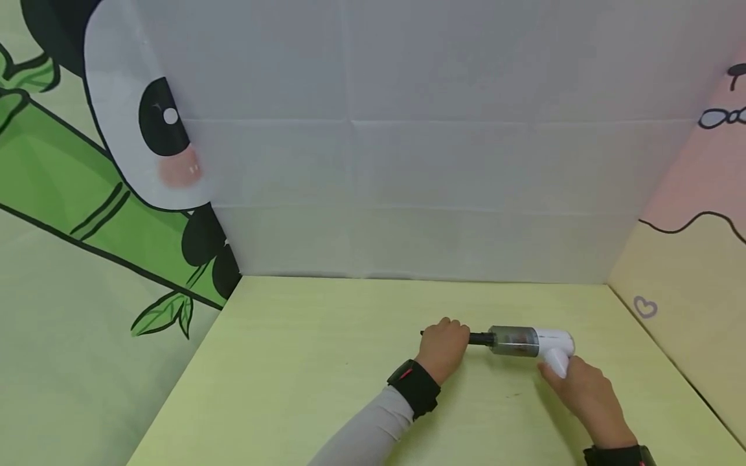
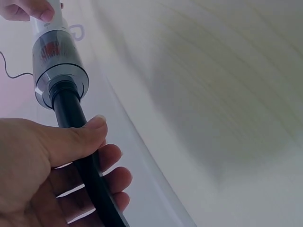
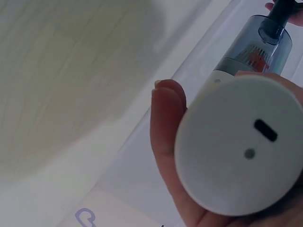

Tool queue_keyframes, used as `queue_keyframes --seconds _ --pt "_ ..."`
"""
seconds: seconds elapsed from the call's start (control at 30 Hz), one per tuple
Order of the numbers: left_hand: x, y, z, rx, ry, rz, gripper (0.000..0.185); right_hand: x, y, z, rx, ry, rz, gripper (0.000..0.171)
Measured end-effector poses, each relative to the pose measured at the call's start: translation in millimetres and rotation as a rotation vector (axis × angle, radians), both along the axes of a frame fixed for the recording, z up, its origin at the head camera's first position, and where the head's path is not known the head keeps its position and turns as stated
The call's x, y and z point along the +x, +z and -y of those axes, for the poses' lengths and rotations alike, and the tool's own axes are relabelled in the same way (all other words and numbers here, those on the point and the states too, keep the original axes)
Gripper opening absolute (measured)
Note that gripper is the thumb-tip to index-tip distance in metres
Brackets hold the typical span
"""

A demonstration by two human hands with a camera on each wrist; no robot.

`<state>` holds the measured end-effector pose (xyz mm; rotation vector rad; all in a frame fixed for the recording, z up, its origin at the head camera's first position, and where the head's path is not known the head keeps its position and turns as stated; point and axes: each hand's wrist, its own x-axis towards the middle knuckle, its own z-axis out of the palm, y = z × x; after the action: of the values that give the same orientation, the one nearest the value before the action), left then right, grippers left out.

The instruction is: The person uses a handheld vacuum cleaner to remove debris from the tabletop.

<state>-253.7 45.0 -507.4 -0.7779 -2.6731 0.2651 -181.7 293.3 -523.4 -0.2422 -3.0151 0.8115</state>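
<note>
A handheld vacuum cleaner (image 1: 548, 338) is held level above the table, its white body to the right and its clear dust cup (image 1: 515, 342) in the middle. From the cup a black nozzle (image 2: 68, 109) extends leftward. My left hand (image 1: 443, 349) grips that nozzle, thumb on one side and fingers curled behind, as the left wrist view shows. My right hand (image 1: 588, 395) holds the white handle (image 1: 556, 364). In the right wrist view the handle's round end (image 3: 227, 156), with a dark slot and a dot, covers part of the fingers. Something red shows inside the cup (image 3: 260, 42).
The pale yellow table (image 1: 326, 362) lies beneath both hands. A plain grey-white wall panel (image 1: 373, 162) rises at its back edge. Printed side panels stand left, with a green bamboo drawing (image 1: 70, 168), and right, with a small heart (image 1: 645, 307).
</note>
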Motion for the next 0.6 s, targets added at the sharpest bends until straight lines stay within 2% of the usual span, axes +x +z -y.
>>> queue_keyframes --seconds 0.2,0.43,0.6 --pt "-11.6 -3.4 -19.9 -0.037 0.008 0.063 0.008 -5.8 -6.6 -16.6 -0.002 -0.006 0.029 0.06" --pt "-29.4 -8.2 -40.0 -0.065 -0.022 0.054 0.011 -14.3 -7.2 -33.5 0.018 0.001 0.045 0.065" --pt "-40.7 -15.0 -52.9 -0.065 -0.025 0.097 0.011 -23.5 -9.2 -47.1 0.026 -0.003 0.08 0.066"
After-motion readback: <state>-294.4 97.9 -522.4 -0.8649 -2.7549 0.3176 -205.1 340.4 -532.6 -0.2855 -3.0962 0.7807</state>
